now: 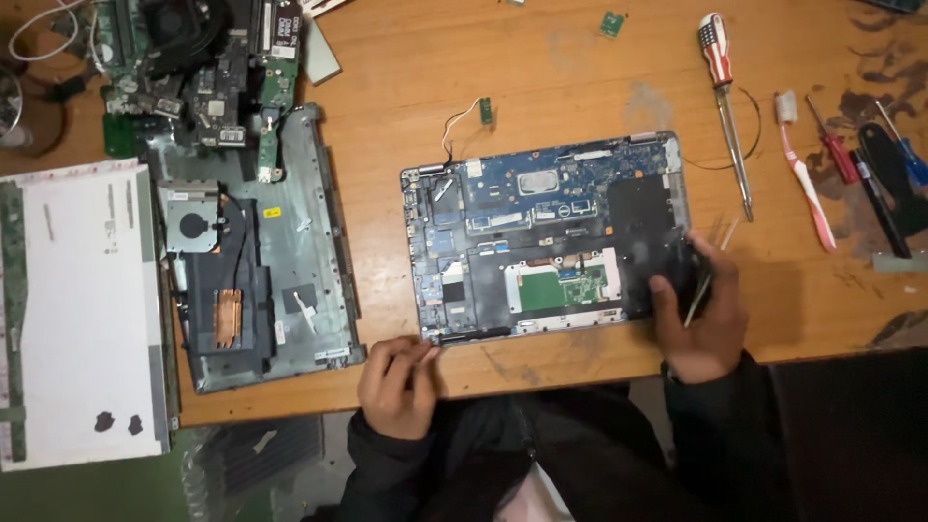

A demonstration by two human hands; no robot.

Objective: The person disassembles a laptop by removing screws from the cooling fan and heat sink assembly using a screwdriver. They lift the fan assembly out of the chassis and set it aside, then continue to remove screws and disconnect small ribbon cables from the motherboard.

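An opened laptop base (546,242) with a blue circuit board lies on the wooden table (561,58). My left hand (398,382) rests at its near left corner, fingers curled on the edge. My right hand (701,314) sits at the laptop's right end, holding a black brush (698,280) with pale bristles against the dark right part of the base.
A second dismantled laptop shell (256,251) with fan and heat pipe lies left, a white screen panel (82,309) beside it. Loose boards (193,58) pile at the back left. Screwdrivers (725,97), a toothbrush (802,169) and pens lie right.
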